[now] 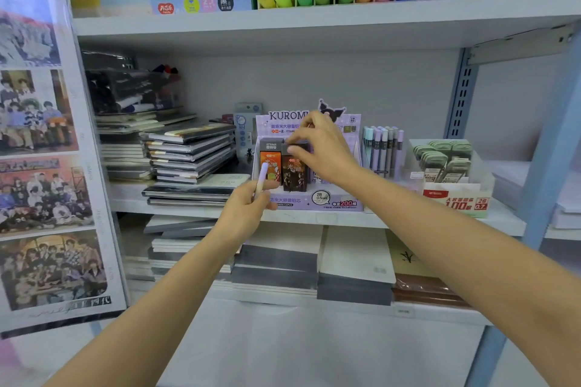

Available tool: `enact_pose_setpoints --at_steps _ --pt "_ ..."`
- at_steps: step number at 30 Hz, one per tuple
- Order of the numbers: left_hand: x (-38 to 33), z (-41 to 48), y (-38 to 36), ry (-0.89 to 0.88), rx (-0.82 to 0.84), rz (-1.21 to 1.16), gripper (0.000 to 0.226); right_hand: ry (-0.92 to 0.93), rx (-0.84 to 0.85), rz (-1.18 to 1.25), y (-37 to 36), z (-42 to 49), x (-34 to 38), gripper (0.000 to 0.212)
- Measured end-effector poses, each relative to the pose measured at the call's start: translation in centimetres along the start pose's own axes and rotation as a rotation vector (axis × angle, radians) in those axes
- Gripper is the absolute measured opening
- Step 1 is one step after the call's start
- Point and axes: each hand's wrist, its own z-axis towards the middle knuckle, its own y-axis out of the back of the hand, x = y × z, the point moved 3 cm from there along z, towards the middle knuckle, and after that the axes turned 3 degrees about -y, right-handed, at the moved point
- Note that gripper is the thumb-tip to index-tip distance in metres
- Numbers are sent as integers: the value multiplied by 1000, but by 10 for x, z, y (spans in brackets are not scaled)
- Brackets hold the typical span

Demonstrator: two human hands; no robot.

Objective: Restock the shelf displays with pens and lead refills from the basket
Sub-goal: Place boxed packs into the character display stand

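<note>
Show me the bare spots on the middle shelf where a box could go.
Bare shelf shows between the poster panel and the notebook stacks, and right of the box of green refills. The middle is crowded: Kuromi display, pen rack, the left hand holding a pen, the right hand gripping a brown refill case.

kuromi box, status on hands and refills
Left hand holds lilac pen at Kuromi box front. Right hand pinches dark pack inside it. Orange pack tight beside, nothing else in the way.
</note>
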Motion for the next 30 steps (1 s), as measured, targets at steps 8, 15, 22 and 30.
enact_pose_setpoints --at_steps 8,15,22,30 --pt "-29 -9 -27 -135 139 50 11 13 301 613 28 -42 6 12" --pt "-28 -15 -27 0 -59 -372 5 -242 81 964 73 -74 -48 11" --pt "-52 -18 -67 1 -32 -777 12 -276 407 806 68 -114 -58 17" --pt "-77 -22 -99 -198 -27 -441 13 -248 97 806 102 -93 -43 19"
